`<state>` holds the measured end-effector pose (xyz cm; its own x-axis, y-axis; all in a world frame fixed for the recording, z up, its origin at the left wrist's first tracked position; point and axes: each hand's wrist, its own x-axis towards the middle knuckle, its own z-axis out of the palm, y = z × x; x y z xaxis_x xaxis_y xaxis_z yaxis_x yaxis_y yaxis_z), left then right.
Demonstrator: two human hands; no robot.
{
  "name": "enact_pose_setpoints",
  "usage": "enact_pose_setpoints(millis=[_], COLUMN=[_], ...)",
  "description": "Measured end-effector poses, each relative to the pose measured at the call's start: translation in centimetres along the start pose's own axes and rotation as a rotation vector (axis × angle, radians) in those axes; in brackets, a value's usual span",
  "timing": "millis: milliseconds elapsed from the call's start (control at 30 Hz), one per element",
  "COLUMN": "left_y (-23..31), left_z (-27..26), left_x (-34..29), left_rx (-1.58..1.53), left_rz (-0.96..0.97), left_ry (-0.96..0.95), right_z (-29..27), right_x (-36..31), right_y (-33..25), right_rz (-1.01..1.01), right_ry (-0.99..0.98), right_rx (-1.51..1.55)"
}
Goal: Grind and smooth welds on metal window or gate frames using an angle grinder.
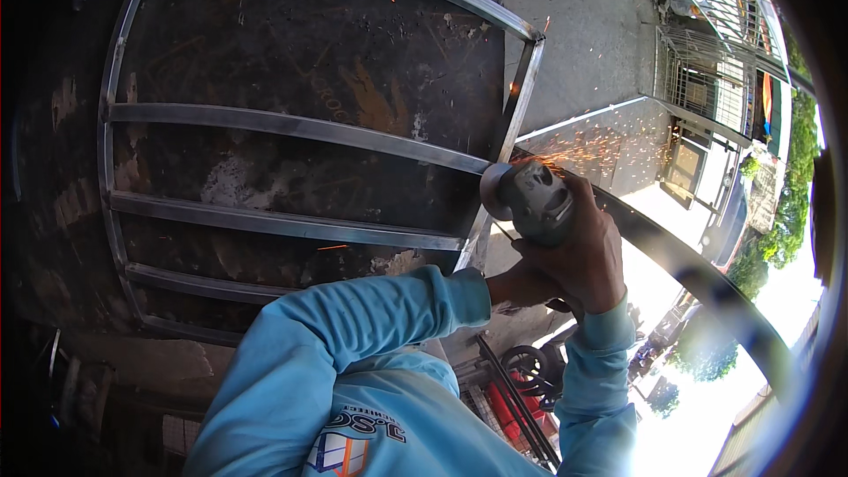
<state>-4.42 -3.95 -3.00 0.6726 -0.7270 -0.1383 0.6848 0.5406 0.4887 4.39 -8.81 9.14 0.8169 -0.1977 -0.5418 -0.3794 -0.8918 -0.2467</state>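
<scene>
An angle grinder (541, 201) runs against a welded metal frame (291, 126) of square tubing, at the joint of a crossbar and the right-hand side tube. Its round disc (495, 191) touches the metal there, and orange sparks (565, 152) fly off to the right. My right hand (594, 252) is closed around the grinder's body. From the left, my left hand (523, 285) reaches in below it and appears closed on the rear of the grinder; its fingers are mostly hidden behind the right hand.
The frame lies on a dark, stained worktop (353, 62) with patches of peeled surface. A curved dark bar (680, 265) passes right of my hands. Below, a black wheel (525, 360) stands by a red object (511, 402). Concrete floor (574, 26) and white railings (707, 79) lie beyond.
</scene>
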Motion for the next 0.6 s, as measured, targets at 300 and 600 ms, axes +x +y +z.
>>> enact_pose_setpoints(millis=[300, 600], left_y=[0.1, 1.5], left_z=[-0.6, 0.3], left_x=[-0.2, -2.1], left_rx=[-0.061, -0.146], left_rz=[-0.362, -0.428], left_ry=[-0.151, -0.186], right_z=[0.0, 0.7], right_x=[0.1, -2.9], right_y=[-0.3, 0.3], right_rz=[0.026, 0.103], right_ry=[-0.005, -0.028], right_rx=[0.003, -0.067])
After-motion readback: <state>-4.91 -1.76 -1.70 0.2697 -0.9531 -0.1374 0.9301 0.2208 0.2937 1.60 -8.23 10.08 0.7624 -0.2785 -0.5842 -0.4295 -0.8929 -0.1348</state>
